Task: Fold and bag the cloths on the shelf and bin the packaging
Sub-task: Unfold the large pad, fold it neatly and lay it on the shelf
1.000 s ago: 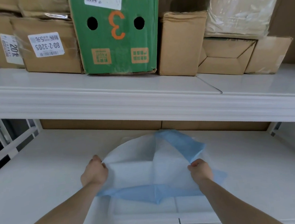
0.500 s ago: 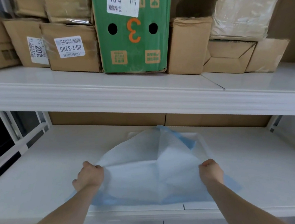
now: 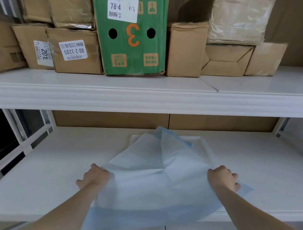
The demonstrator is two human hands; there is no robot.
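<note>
A thin cloth point(image 3: 153, 184), white on one face and light blue on the other, lies spread on the lower white shelf point(image 3: 42, 179). Its near blue edge hangs over the shelf's front. My left hand point(image 3: 93, 178) grips the cloth's left corner, and my right hand point(image 3: 223, 179) grips its right corner. The far part of the cloth rises in a peak toward the back. A white flat piece point(image 3: 204, 147) shows under the cloth at the back right; what it is I cannot tell.
The upper shelf point(image 3: 145, 97) juts out just above the hands. On it stand a green carton marked 3 point(image 3: 133, 43) and several brown cardboard boxes point(image 3: 75, 50). Brown cardboard point(image 3: 110, 116) lines the back of the lower shelf. A white frame point(image 3: 30, 142) bounds the left side.
Both hands have drawn the cloth toward me and apart. The blue flap that the right hand held up now lies spread white side up, and the near edge overhangs the shelf front.
</note>
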